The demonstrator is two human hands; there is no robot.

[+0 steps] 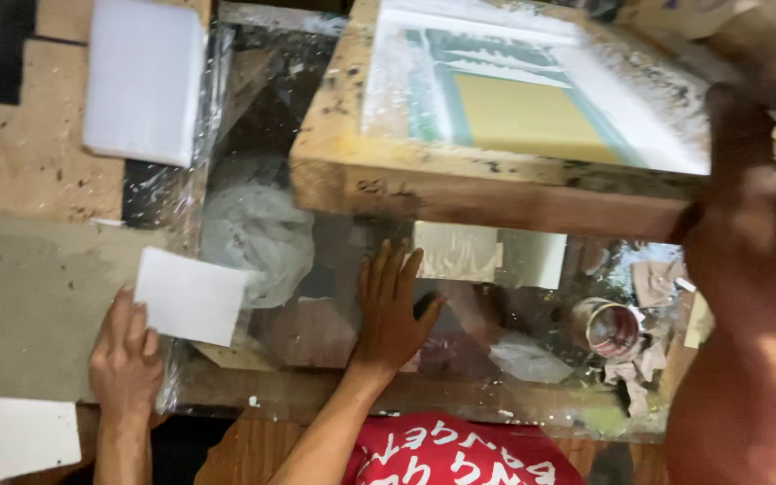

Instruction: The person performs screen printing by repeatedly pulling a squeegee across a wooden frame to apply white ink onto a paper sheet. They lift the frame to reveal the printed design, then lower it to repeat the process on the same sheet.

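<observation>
Glass-topped worktable (352, 242), white card (189, 296), small tin (611, 328), rags (635, 368)

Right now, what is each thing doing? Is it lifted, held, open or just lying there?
Wooden printing screen frame with a yellow patch: lifted and tilted above the table.
White square paper sheet: held at its edge by the left hand.
Right hand: open, fingers spread flat on the shiny plastic-covered table.
Small round metal can: open, no lid.
White rectangular block: lying flat, untouched.
</observation>
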